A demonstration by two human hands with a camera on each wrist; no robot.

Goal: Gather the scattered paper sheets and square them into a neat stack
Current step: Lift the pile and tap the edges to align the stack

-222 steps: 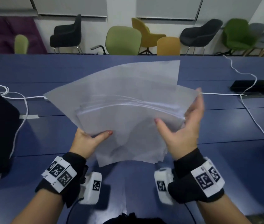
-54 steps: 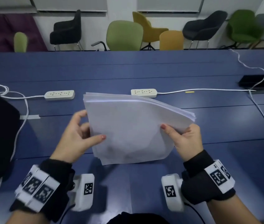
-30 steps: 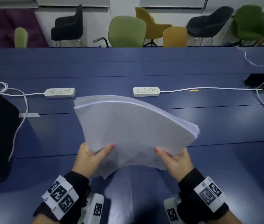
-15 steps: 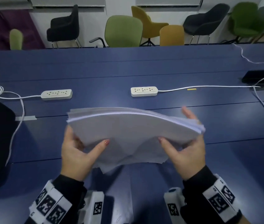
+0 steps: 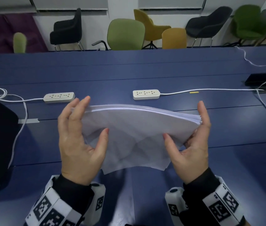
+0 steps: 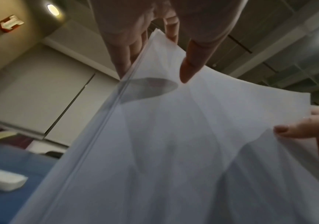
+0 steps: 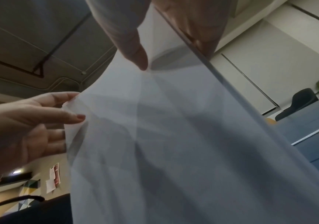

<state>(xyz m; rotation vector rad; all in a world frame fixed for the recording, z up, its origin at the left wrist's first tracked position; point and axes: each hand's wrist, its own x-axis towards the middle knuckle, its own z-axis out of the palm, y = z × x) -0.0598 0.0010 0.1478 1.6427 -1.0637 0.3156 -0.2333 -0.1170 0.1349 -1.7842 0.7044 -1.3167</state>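
The left hand (image 5: 78, 144) holds the paper stack (image 5: 137, 132) in its grip, thumb in front, fingers behind. A moment ago the stack sat higher and slanted; now it hangs level above the near edge of the tabletop (image 5: 129, 70), so squaring is close. The right hand (image 5: 192, 144) grips the other side. No writing shows.

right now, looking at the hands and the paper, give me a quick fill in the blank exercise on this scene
1. The stack of paper is held between ____ hands.
2. On each hand, the ____ lies across the near face of the paper.
3. The table is coloured ____.
4. Beyond the paper, ____ white power strips lie on the table.

Missing words: two; thumb; blue; two
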